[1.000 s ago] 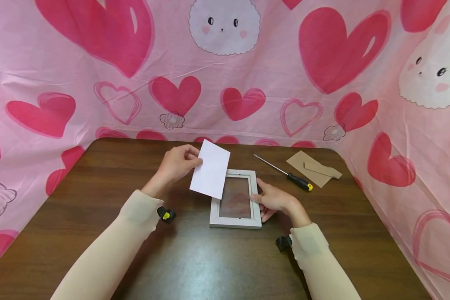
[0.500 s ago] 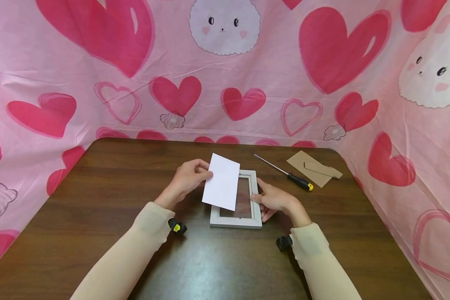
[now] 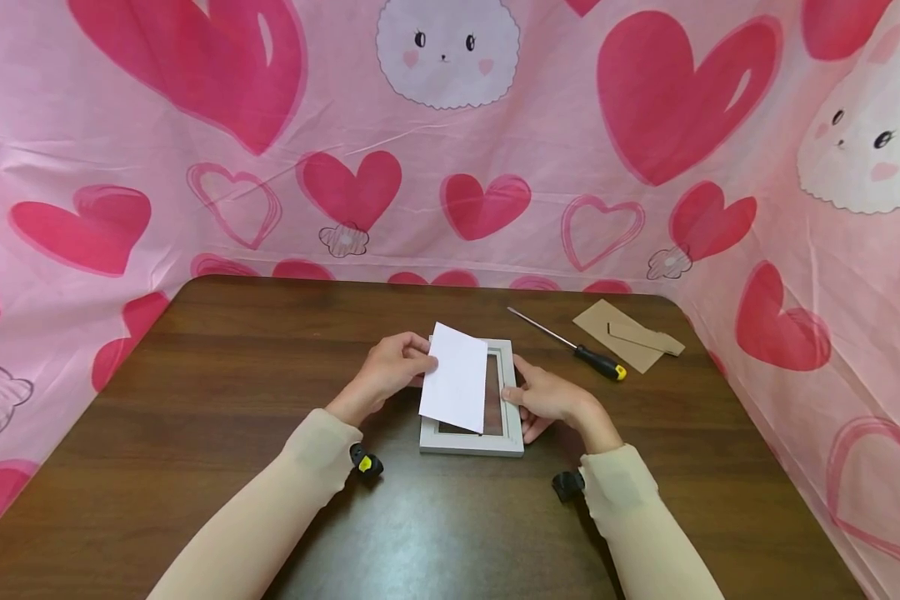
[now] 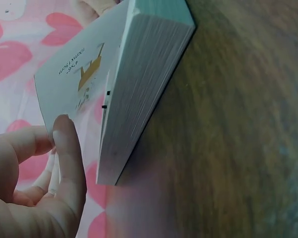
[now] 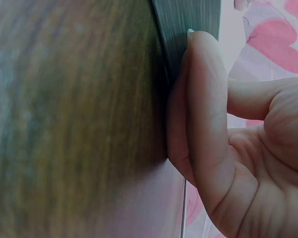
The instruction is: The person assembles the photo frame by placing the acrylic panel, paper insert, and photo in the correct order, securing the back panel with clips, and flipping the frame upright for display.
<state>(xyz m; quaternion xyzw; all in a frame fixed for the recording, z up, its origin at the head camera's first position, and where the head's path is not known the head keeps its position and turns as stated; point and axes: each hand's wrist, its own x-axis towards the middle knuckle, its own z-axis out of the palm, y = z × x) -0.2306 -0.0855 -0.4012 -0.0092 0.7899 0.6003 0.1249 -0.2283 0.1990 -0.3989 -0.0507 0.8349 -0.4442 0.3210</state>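
Observation:
A white picture frame [image 3: 471, 445] lies back side up on the table, its window partly showing. My left hand [image 3: 393, 367] pinches the left edge of a white paper insert [image 3: 454, 385], which is tilted over the frame and covers much of its opening. In the left wrist view, the underside of the insert carries a small printed drawing and size text, and the frame's thick side [image 4: 139, 94] stands beside it. My right hand [image 3: 549, 395] grips the frame's right edge, thumb on top. In the right wrist view, fingers [image 5: 206, 99] lie along the frame's side.
Right of the frame lies a screwdriver [image 3: 602, 363] with a black and yellow handle. Beyond it is a brown backing board [image 3: 600, 317] with a stand leg. Pink patterned cloth [image 3: 487, 108] hangs behind the dark wooden table [image 3: 195, 400].
My left hand has brought the insert right and toward me, lower over the frame, covering more of its opening. My right hand and the frame have stayed in place.

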